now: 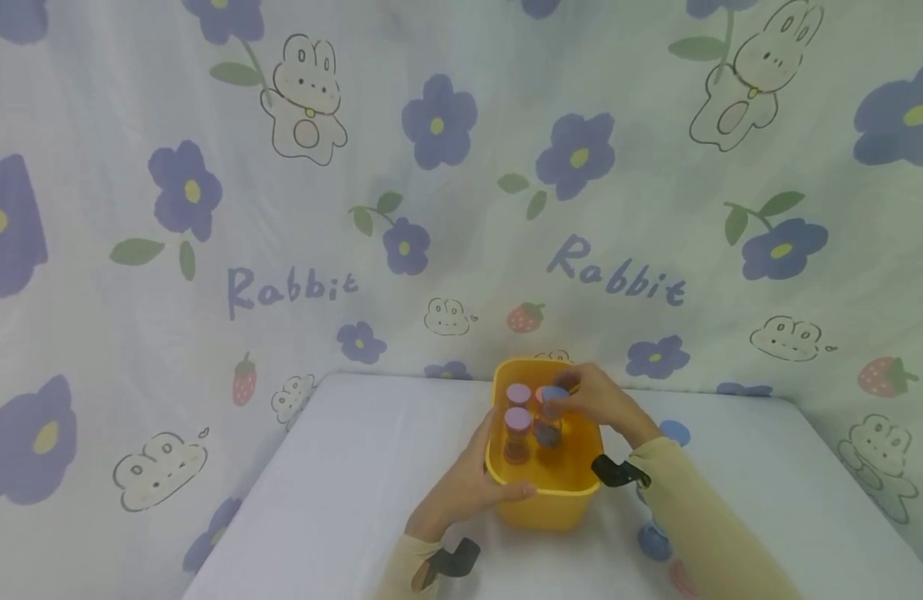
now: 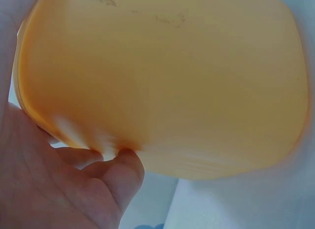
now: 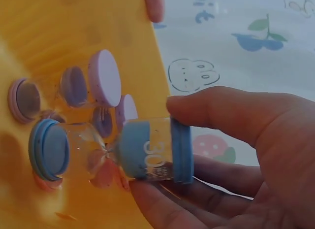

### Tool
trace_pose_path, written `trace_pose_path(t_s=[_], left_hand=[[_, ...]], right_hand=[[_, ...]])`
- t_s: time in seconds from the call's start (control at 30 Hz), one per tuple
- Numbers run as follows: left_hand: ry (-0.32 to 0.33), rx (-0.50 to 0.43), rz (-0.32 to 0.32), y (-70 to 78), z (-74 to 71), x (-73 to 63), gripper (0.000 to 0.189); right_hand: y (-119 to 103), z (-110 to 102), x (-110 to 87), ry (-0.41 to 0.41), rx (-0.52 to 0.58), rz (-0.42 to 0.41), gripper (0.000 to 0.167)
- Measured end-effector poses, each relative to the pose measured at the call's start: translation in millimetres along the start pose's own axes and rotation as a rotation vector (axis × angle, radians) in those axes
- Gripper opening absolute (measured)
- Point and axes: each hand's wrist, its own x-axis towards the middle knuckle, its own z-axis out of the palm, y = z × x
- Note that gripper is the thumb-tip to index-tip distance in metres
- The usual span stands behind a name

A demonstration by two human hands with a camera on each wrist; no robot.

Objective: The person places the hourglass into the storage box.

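Observation:
My left hand (image 1: 469, 475) grips the yellow plastic bin (image 1: 544, 510) at its near left side, thumb over the front rim. In the left wrist view its fingers press against the bin's outer wall (image 2: 187, 91). Over the bin's right part, my right hand (image 1: 600, 402) holds a blue-capped hourglass (image 3: 135, 149) by its upper end, between thumb and fingers. The hourglass holds blue sand and is marked "30". Inside the bin stand two purple-capped hourglasses (image 3: 105, 79), one behind the other. A pink-capped hourglass (image 3: 106, 174) shows partly behind the blue one.
The bin stands on a white-covered table (image 1: 356, 467). Right of it, partly hidden by my right forearm, lie a blue disc-like piece (image 1: 675, 432), another blue round piece (image 1: 654, 542) and a pink one (image 1: 681, 577). A rabbit-and-flower curtain (image 1: 461, 208) hangs behind.

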Motion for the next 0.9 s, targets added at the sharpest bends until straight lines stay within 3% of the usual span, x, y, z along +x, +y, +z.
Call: trace_pose_path(t_s=[0.27,0.53,0.9], left_hand=[[0.007,0.015,-0.03,-1.3,0.3,-0.9,0.113],[0.012,0.029,-0.046,-1.2,0.0,-3.0,0.117],[0.021,0.033,-0.044,-0.5,0.1,-4.0,0.116]], right_hand=[[-6,2,-0.7,-0.041,-0.055,-0.011,0.031],[-13,8,-1.5,-0.068,-0.082,0.014,0.04],[-13,14,0.6,-0.116,-0.075,0.016,0.023]])
